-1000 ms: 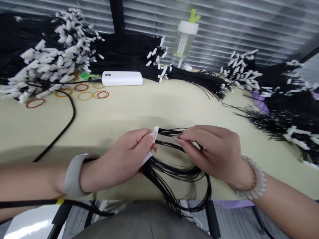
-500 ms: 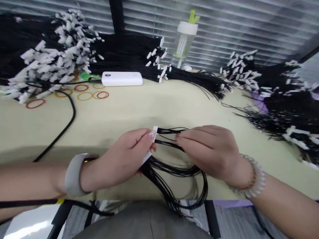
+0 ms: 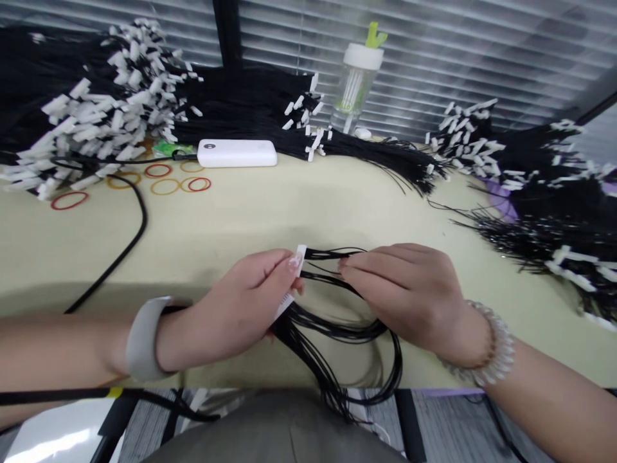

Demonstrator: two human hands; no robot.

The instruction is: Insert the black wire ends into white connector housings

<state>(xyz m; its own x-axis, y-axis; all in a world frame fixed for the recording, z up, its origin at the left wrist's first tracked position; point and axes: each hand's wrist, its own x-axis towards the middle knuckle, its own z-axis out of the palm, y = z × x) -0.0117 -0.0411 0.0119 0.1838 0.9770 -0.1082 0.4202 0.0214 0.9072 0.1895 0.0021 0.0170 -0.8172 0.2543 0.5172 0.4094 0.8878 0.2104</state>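
Observation:
My left hand (image 3: 236, 308) pinches a narrow white plastic connector strip (image 3: 289, 283) upright between thumb and fingers. A bundle of thin black wires (image 3: 337, 331) runs from that strip and hangs in loops over the table's front edge. My right hand (image 3: 402, 292) is a little to the right, its fingertips closed on several upper wires (image 3: 328, 254) near the strip. The strip's lower end is partly hidden behind my left fingers.
Large heaps of black wires with white connectors (image 3: 106, 116) lie along the back and right of the beige table (image 3: 231, 218). A white power bank (image 3: 236, 153), loose rubber bands (image 3: 164, 186), a black cable (image 3: 120, 257) and a clear bottle (image 3: 354, 87) stand beyond my hands.
My right hand has shifted slightly left and its fingers sit closer on the wires. The hanging wire loops have drawn in a little. My left hand has barely moved.

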